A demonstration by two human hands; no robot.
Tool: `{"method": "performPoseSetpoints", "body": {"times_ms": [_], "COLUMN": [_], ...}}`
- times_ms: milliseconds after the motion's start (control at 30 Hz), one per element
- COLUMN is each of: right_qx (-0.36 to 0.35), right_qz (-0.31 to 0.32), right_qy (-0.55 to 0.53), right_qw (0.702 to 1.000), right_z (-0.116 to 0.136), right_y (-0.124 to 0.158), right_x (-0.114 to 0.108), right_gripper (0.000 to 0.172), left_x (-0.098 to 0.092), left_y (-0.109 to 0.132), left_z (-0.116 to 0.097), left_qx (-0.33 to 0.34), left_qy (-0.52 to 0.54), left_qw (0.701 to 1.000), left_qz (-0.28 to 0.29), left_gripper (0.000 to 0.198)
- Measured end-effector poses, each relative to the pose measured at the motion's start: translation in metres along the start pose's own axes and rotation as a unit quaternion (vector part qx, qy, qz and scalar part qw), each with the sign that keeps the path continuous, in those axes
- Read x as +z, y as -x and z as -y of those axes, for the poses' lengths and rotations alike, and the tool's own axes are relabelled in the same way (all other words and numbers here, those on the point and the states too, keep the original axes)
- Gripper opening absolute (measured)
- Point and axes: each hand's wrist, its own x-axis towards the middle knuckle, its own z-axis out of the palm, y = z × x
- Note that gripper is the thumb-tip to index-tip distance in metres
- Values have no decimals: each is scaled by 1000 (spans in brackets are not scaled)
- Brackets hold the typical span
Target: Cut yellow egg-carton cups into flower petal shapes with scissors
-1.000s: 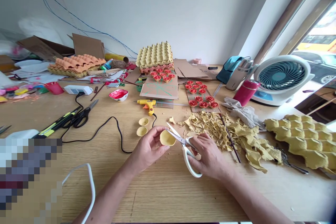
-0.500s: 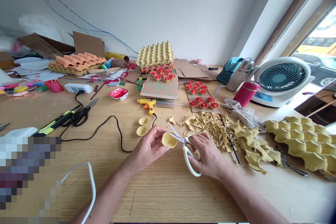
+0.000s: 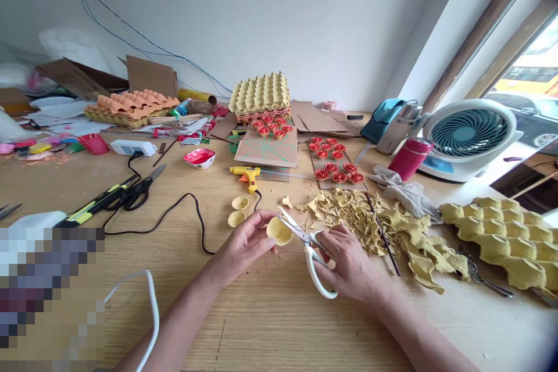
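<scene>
Between the thumb and fingers of my left hand (image 3: 245, 247) is a yellow egg-carton cup (image 3: 279, 232), its hollow facing me. My right hand (image 3: 347, 260) grips white-handled scissors (image 3: 310, 244), thumb and fingers in the loops. Their blades are slightly parted, with the tips at the cup's upper right rim. Two more yellow cups (image 3: 239, 203) stand on the table just beyond my left hand. A heap of yellow carton scraps (image 3: 349, 212) lies beyond my right hand.
A yellow glue gun (image 3: 246, 176) with a black cord lies ahead. Red paper flowers (image 3: 337, 168) sit on cardboard. To the right are a yellow egg tray (image 3: 505, 232), a pink bottle (image 3: 410, 159) and a fan (image 3: 468, 135). Black scissors (image 3: 137, 189) rest at left.
The cup has turned slightly in my left hand, and the thumb now overlaps its lower left edge. The scissor blades have closed a little. The whole view has shifted slightly.
</scene>
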Motion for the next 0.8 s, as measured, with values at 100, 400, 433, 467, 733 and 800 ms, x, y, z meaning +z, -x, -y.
{"method": "performPoseSetpoints", "body": {"times_ms": [100, 400, 433, 467, 733, 800], "right_qx": [-6, 15, 15, 14, -2, -5], "right_qz": [1, 1, 2, 2, 6, 5], "right_qy": [-6, 17, 17, 16, 4, 1], "right_qw": [1000, 1000, 1000, 1000, 1000, 1000], "right_z": [-1, 1, 1, 1, -1, -1], "right_y": [1, -2, -2, -2, 1, 2], "right_x": [1, 2, 2, 2, 2, 2], "right_gripper": [24, 15, 15, 16, 21, 22], "left_x": [-2, -3, -3, -3, -5, -6], "left_y": [0, -1, -1, -1, 0, 1], "left_z": [3, 4, 4, 4, 2, 3], "left_qx": [16, -1, -3, -4, -15, -18], "left_qy": [23, 14, 13, 14, 49, 54], "left_qw": [1000, 1000, 1000, 1000, 999, 998], "left_qz": [-6, 15, 18, 19, 9, 9], "left_gripper": [36, 30, 29, 29, 33, 33]}}
